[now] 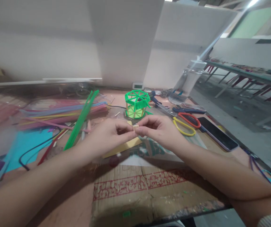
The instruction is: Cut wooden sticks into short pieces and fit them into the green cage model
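My left hand and my right hand meet near the middle of the view, thumbs and forefingers pinched together. Between their fingertips is a small pale yellow piece, held from both sides. Its exact shape is too small to tell. Just beyond the hands stands a small round green model with a spoked top, upright posts and a light green base. Under the hands lie a yellow sheet and a clear bag with green print.
Green strips and a bundle of coloured strips lie left, by blue paper. Scissors with red and yellow handles, a phone and a clear bottle are right. A cardboard sheet lies in front.
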Demonstrator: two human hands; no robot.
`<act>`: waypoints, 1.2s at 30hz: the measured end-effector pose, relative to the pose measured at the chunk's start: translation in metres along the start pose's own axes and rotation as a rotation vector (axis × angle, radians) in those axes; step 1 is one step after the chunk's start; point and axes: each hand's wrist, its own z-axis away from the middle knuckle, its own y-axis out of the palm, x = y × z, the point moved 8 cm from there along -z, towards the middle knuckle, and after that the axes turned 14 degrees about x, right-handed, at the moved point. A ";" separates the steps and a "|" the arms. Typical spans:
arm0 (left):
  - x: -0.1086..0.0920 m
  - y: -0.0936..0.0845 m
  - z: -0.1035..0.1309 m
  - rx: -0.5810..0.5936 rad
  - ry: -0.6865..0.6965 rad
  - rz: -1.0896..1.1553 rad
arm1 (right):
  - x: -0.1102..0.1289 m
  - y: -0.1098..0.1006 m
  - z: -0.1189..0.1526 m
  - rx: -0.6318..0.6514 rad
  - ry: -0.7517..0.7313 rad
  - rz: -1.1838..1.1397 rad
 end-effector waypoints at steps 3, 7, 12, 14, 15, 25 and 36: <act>0.001 0.001 0.000 0.010 -0.011 0.003 | 0.000 0.000 0.000 0.005 0.025 -0.003; 0.002 0.002 0.000 0.022 -0.026 0.021 | 0.000 0.000 0.000 -0.003 0.038 -0.041; 0.006 0.005 -0.004 0.078 -0.055 0.188 | -0.012 0.005 -0.005 0.058 0.058 -0.191; 0.007 0.005 -0.006 0.095 -0.058 0.213 | -0.017 0.006 -0.007 0.074 0.057 -0.242; 0.007 0.005 -0.007 0.097 -0.060 0.212 | -0.019 0.006 -0.008 0.078 0.057 -0.259; 0.014 0.005 -0.009 0.097 -0.082 0.193 | -0.023 0.007 -0.009 0.061 0.069 -0.256; 0.038 -0.014 -0.017 0.039 -0.111 -0.057 | -0.048 0.001 -0.021 0.024 0.059 -0.330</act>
